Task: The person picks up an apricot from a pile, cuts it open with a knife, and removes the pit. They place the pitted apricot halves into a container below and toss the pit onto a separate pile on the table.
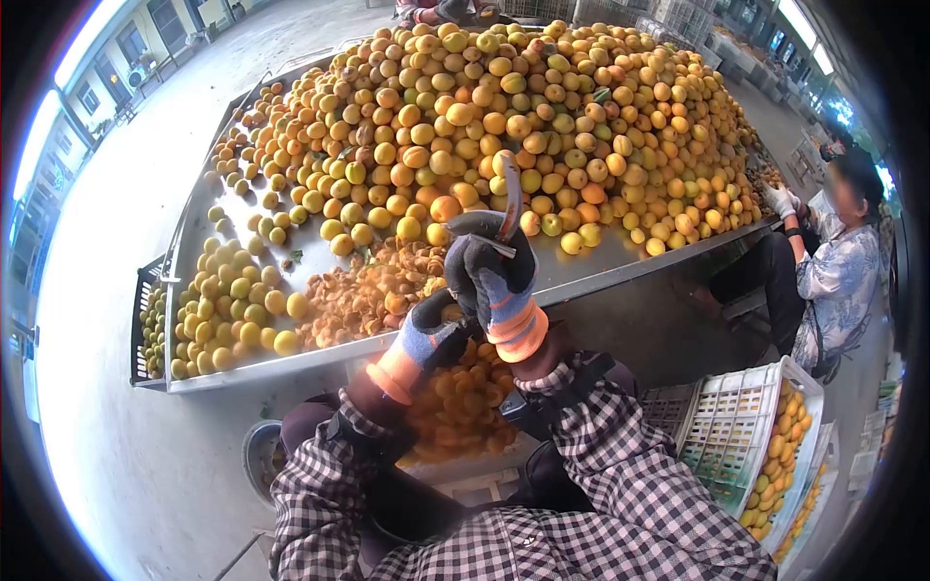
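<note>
My right hand point(499, 281), in a dark-coated glove with an orange cuff, is closed around a knife whose curved blade point(512, 198) points up and away from me. Just left of it, my left hand point(426, 334), gloved in blue-grey and black, curls its fingers around a small yellow-brown apricot point(452, 313), mostly covered by the glove. Both hands nearly touch over the near edge of a metal table point(358, 347). Split apricot pieces point(373, 286) lie on the table just beyond my left hand. Below the hands, more orange halves point(460, 402) fill a container in front of my lap.
A large heap of whole apricots point(465, 126) covers the table. A smaller group point(232, 300) lies at the left corner, beside a black crate point(145, 324). White crates point(741, 426) of fruit stand at right, near a seated person point(838, 271). A bucket point(260, 460) is at lower left.
</note>
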`<state>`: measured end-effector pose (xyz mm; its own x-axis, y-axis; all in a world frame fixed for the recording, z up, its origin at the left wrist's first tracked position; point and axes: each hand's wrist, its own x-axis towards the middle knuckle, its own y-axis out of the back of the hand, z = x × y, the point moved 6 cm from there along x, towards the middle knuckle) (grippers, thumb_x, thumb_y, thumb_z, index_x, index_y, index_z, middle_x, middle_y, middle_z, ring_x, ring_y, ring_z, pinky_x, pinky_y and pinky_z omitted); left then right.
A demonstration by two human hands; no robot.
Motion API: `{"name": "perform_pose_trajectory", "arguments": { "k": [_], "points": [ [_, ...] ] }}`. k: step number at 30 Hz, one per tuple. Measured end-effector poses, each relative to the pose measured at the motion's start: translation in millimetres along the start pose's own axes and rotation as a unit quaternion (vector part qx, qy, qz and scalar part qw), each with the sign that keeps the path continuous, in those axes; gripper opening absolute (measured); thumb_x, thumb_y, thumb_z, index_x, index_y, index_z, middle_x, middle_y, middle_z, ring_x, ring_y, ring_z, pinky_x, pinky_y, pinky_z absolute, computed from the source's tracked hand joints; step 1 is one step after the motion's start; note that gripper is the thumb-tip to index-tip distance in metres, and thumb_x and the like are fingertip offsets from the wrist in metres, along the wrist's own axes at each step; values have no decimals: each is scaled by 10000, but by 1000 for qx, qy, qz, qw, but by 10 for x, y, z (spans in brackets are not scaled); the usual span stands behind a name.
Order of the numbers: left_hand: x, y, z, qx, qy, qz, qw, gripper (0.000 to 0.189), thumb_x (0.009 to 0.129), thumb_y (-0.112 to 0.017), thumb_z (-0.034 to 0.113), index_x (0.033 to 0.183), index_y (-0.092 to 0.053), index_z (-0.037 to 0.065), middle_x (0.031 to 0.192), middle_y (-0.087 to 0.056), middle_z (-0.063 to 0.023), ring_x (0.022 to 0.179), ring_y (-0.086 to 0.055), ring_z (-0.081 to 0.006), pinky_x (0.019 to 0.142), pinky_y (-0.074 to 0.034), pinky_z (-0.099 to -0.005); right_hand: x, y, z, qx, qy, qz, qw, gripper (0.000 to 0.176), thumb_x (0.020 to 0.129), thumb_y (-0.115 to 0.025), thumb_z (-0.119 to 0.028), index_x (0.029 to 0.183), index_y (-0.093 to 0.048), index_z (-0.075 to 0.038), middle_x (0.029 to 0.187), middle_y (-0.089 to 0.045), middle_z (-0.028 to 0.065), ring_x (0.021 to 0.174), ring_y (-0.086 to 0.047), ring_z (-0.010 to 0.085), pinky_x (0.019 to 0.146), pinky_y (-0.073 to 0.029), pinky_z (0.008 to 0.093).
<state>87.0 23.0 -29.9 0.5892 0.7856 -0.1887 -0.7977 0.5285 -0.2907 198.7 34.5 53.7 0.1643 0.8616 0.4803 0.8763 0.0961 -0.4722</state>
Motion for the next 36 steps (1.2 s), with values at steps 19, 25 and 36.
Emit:
{"name": "perform_pose_trajectory", "arguments": {
  "k": [19,25,36],
  "points": [
    [65,90,-15,48,-112,-22,992,345,849,-686,122,1162,-580,26,996,-652,-36,912,-611,-115,755,-498,-261,-14,10,174,15,-27,16,999,364,961,-577,-262,1131,-519,55,625,-530,28,472,-447,75,425,-334,210],
    [56,64,83,135,-128,-65,980,388,831,-713,100,1185,-576,16,1096,-638,-57,1005,-596,-127,844,-492,-286,38,126,177,32,-74,85,993,298,971,-563,-308,1088,-545,-34,592,-506,-14,410,-413,64,375,-302,208],
    [16,71,-2,253,-177,-7,951,496,756,-783,53,1199,-570,-11,1089,-636,-68,999,-587,-133,869,-492,-285,-108,441,533,115,-240,277,923,237,1004,-490,-302,1092,-550,-90,578,-478,0,361,-297,89,351,-235,255]
  ]
}}
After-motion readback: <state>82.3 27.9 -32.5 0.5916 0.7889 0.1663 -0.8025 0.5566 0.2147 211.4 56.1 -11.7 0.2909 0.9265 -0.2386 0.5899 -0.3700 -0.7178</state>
